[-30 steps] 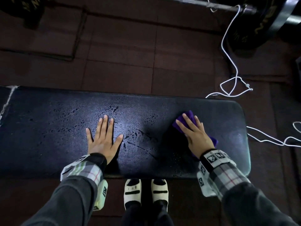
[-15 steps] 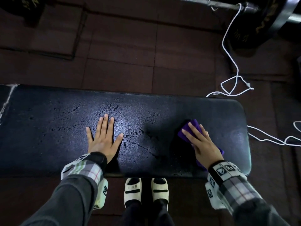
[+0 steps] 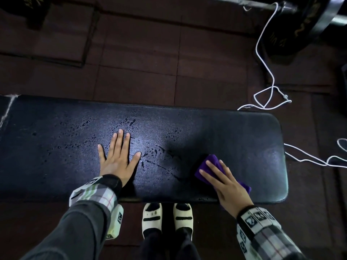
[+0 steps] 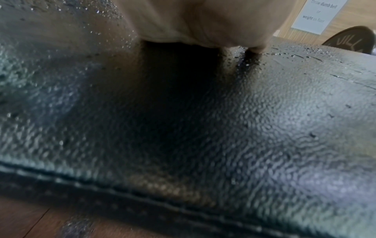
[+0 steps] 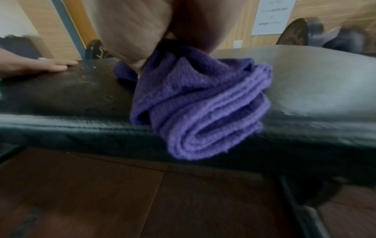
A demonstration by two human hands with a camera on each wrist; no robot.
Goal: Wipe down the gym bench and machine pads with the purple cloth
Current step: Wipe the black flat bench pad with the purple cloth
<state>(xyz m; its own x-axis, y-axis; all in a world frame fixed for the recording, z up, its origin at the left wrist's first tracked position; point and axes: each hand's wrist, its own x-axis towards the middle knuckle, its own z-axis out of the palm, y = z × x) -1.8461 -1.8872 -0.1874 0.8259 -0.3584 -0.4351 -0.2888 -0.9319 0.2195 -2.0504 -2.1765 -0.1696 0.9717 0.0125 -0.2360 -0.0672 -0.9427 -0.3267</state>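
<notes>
The left hand lies flat and open mid-bench, bracing near the front edge. The right hand, fingers straight, presses the folded purple cloth by the bench's front right corner — best swept leftward with overlapping strokes, toward the droplets left of centre. Beyond lie dark floor tiles, a white cord and a weight plate.

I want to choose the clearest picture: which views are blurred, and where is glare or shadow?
Head view: sharp, glare on the bench between the hands. Left wrist view: soft, dark shadow under the left hand. Right wrist view: motion-blurred around the purple cloth.
</notes>
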